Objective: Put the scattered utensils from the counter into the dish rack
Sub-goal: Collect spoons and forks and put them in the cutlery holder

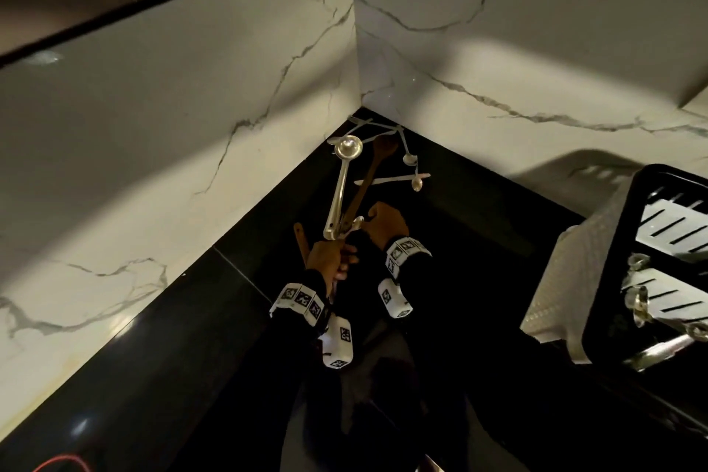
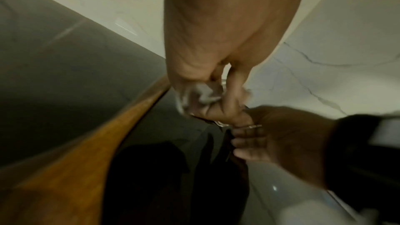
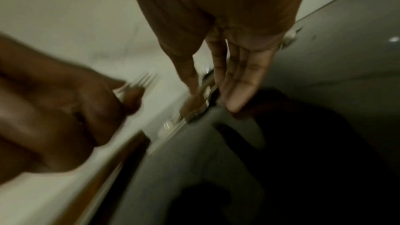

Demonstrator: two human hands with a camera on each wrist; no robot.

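Note:
My left hand (image 1: 329,257) grips a bundle of utensils pointing toward the corner: a steel ladle (image 1: 344,180), a wooden spoon (image 1: 373,169) and a second wooden handle (image 1: 300,241). In the right wrist view a fork (image 3: 141,80) also sticks out of that fist. My right hand (image 1: 383,222) is just to its right and pinches a steel utensil (image 3: 201,95) between thumb and fingers at the bundle. Several loose spoons (image 1: 410,159), a knife (image 1: 383,180) and forks (image 1: 360,123) lie in the counter's corner. The black dish rack (image 1: 609,272) stands at the right.
The black counter (image 1: 479,211) is hemmed in by marble walls (image 1: 191,107) at the left and back. A white dotted cloth (image 1: 567,280) hangs over the rack's left side. Steel items (image 1: 638,303) lie on its white slotted trays. A red cord (image 1: 57,462) shows at the bottom left.

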